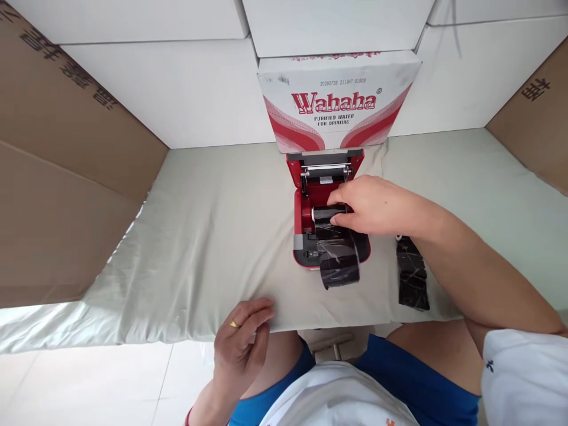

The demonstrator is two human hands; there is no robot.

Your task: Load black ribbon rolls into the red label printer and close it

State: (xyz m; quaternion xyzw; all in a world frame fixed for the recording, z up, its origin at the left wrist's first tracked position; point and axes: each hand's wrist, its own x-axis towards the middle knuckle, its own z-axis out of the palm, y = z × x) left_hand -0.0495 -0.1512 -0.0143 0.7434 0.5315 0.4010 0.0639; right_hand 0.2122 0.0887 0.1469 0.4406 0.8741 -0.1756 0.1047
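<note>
A red and black label printer (299, 216) stands on the cloth with its lid raised, showing a roller inside the lid. My right hand (366, 206) reaches into it from the right, its thumb and fingers closed around a roll of glossy black film (326, 213) with a white core end. From the roll, a loose length of the film hangs over the printer's front edge, creased and curling. My left hand (244, 334) rests at the table's front edge, fingers curled together, with nothing visible in it. To the right lies another crumpled strip of black film (412, 275), partly beside my forearm.
Behind the printer stands a white and red Wahaha water carton (337, 103), against stacked white boxes (168, 89). Brown cardboard (66, 177) borders the left, and another brown carton (536, 112) the right. A wrinkled grey-green cloth (213, 236) covers the table.
</note>
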